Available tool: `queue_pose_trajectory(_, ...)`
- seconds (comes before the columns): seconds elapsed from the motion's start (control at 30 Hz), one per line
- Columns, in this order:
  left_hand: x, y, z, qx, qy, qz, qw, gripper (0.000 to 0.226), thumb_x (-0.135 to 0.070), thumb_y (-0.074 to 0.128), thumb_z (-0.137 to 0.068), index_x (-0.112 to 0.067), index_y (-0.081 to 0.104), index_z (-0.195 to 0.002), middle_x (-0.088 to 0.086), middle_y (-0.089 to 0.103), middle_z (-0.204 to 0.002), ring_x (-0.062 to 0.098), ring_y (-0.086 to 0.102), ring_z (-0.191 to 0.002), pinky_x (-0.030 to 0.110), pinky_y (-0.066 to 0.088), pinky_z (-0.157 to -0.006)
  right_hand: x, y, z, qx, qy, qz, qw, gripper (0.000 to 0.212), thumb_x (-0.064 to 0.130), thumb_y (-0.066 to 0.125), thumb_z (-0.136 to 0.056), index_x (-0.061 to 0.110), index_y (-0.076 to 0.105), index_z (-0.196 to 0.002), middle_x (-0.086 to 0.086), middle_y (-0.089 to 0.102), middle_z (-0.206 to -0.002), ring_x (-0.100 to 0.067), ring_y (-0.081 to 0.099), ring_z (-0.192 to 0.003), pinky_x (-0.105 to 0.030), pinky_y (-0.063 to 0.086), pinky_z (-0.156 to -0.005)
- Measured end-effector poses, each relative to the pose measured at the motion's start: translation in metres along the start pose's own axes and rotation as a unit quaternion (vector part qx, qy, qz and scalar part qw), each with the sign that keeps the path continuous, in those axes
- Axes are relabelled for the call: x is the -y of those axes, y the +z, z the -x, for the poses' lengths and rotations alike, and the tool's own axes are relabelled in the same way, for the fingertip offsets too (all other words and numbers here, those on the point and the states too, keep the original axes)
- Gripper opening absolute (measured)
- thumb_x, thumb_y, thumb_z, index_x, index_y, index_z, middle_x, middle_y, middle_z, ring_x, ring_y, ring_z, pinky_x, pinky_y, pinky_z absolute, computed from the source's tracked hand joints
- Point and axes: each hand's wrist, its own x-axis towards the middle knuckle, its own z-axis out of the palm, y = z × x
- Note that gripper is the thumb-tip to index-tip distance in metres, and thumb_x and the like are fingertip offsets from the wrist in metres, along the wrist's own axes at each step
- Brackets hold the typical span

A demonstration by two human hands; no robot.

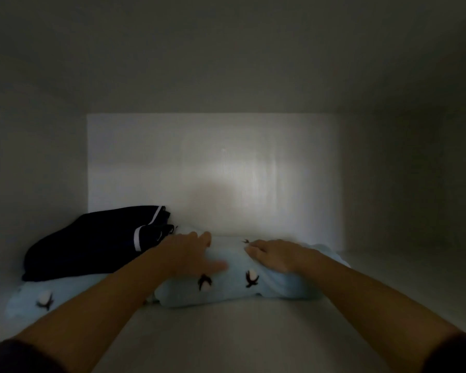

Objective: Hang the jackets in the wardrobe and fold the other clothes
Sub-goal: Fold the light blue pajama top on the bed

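Dim white wardrobe shelf [253,332], pale back wall [213,157]

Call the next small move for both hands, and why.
Probably draw both hands back: the left hand and right hand rest on the blue bundle, which already lies on the shelf beside the dark pile, near the back wall.

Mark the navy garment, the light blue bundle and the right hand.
navy garment [86,246], head view, its top side
light blue bundle [277,288], head view, its front fold
right hand [277,255], head view, back of the hand
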Motion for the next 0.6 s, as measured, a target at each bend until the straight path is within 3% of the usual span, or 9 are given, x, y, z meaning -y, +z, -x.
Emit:
queue_pose_trajectory(0.07, -0.002, -0.014, -0.022, 0.001, -0.031, 0.079, 0.996, 0.088, -0.088, 0.021, -0.073, -0.019, 0.042, -0.125, 0.009, 0.05, -0.13, 0.023, 0.052, -0.105, 0.033, 0.039, -0.082, 0.006, 0.004, -0.013, -0.019, -0.019, -0.029, 0.999, 0.058, 0.06, 0.019, -0.097, 0.032, 0.034, -0.145, -0.002, 0.041, -0.148, -0.02, 0.041, -0.132, -0.034, 0.025, -0.113)
queue_pose_trajectory(0.13, -0.006, -0.013, -0.046, -0.008, -0.04, 0.112, 0.993, 0.081, -0.078, 0.025, -0.083, -0.016, 0.038, -0.135, 0.011, 0.042, -0.139, 0.026, 0.046, -0.12, 0.037, 0.038, -0.095, 0.012, 0.012, -0.025, 0.01, -0.021, -0.049, 0.999, 0.061, 0.06, 0.017, -0.097, 0.03, 0.028, -0.148, -0.002, 0.035, -0.152, -0.02, 0.035, -0.136, -0.034, 0.02, -0.115)
queue_pose_trajectory(0.23, -0.003, 0.012, -0.073, 0.096, -0.047, 0.166, 0.98, 0.077, -0.068, 0.022, -0.092, -0.016, 0.022, -0.149, 0.009, 0.021, -0.156, 0.026, 0.026, -0.14, 0.039, 0.019, -0.115, 0.001, 0.011, -0.042, 0.1, -0.001, -0.125, 0.987, 0.066, 0.059, 0.014, -0.097, 0.022, 0.019, -0.151, -0.003, 0.021, -0.157, -0.02, 0.023, -0.143, -0.034, 0.01, -0.118)
queue_pose_trajectory(0.3, 0.005, 0.027, -0.085, 0.135, -0.067, 0.179, 0.972, 0.074, -0.062, 0.017, -0.095, -0.014, 0.015, -0.151, 0.008, 0.013, -0.158, 0.024, 0.018, -0.144, 0.035, 0.012, -0.116, -0.024, 0.007, -0.048, 0.12, 0.066, -0.112, 0.984, 0.065, 0.057, 0.015, -0.098, 0.018, 0.019, -0.151, -0.007, 0.018, -0.158, -0.022, 0.02, -0.144, -0.037, 0.009, -0.119)
queue_pose_trajectory(0.43, 0.019, 0.035, -0.096, 0.154, -0.12, 0.155, 0.968, 0.067, -0.055, 0.012, -0.099, -0.013, 0.008, -0.152, 0.01, 0.007, -0.159, 0.024, 0.013, -0.145, 0.032, 0.011, -0.115, -0.079, 0.004, -0.053, 0.16, 0.247, -0.051, 0.954, 0.069, 0.056, 0.019, -0.099, 0.012, 0.016, -0.152, -0.013, 0.015, -0.158, -0.028, 0.02, -0.144, -0.04, 0.015, -0.117)
queue_pose_trajectory(0.53, 0.027, 0.039, -0.099, 0.156, -0.122, 0.129, 0.972, 0.062, -0.049, 0.015, -0.101, -0.014, 0.01, -0.152, 0.012, 0.01, -0.158, 0.027, 0.015, -0.144, 0.035, 0.013, -0.118, -0.088, -0.001, -0.051, 0.154, 0.269, -0.001, 0.951, 0.064, 0.051, 0.021, -0.101, 0.011, 0.022, -0.15, -0.012, 0.02, -0.157, -0.027, 0.024, -0.143, -0.039, 0.017, -0.116)
queue_pose_trajectory(0.6, 0.031, 0.038, -0.095, 0.095, -0.143, 0.083, 0.982, 0.065, -0.052, 0.024, -0.099, -0.01, 0.024, -0.149, 0.015, 0.024, -0.154, 0.029, 0.028, -0.139, 0.035, 0.027, -0.112, -0.08, -0.008, -0.046, 0.1, 0.259, 0.053, 0.959, 0.063, 0.056, 0.02, -0.099, 0.019, 0.026, -0.15, -0.008, 0.021, -0.157, -0.027, 0.021, -0.144, -0.048, 0.01, -0.116)
